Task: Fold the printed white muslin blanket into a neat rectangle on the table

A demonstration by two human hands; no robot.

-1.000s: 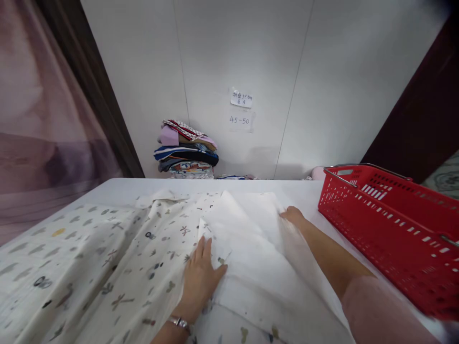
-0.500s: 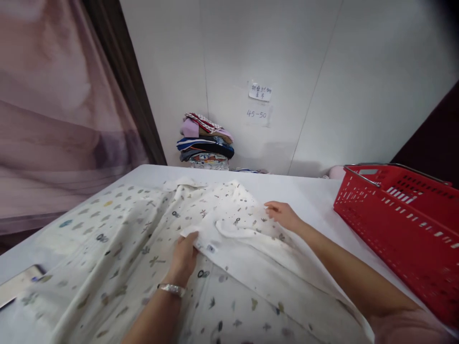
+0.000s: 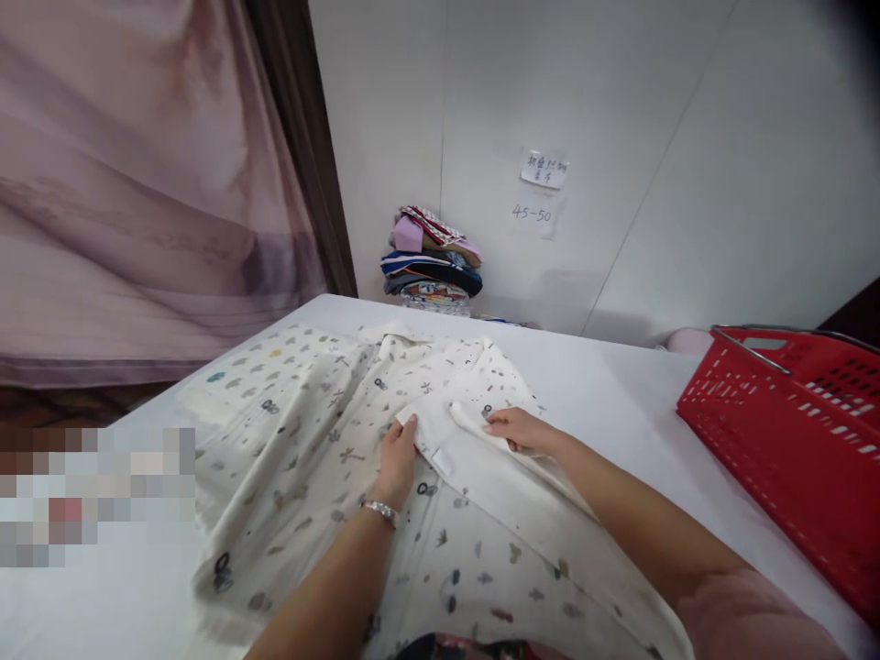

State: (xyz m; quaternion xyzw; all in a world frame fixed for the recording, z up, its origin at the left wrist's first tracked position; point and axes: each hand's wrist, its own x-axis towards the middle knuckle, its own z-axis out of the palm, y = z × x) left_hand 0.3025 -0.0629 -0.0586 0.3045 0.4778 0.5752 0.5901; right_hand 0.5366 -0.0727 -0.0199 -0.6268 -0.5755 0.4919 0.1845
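A large white cloth with small printed shapes lies spread and wrinkled across the table. Part of it is turned back, so the plain white underside and a small white label show. My left hand, with a silver bracelet on its wrist, pinches the corner of the turned-back part. To the right, my right hand has its fingers closed on another edge of the same cloth.
A red plastic basket with a metal handle stands at the right on the white table. A stack of folded fabrics is beyond the far edge, against the wall. Pink curtain hangs at the left.
My right hand has come from the cloth's far right edge nearer to my body and now grips the turned-back edge. My left hand keeps its corner. The view has shifted left.
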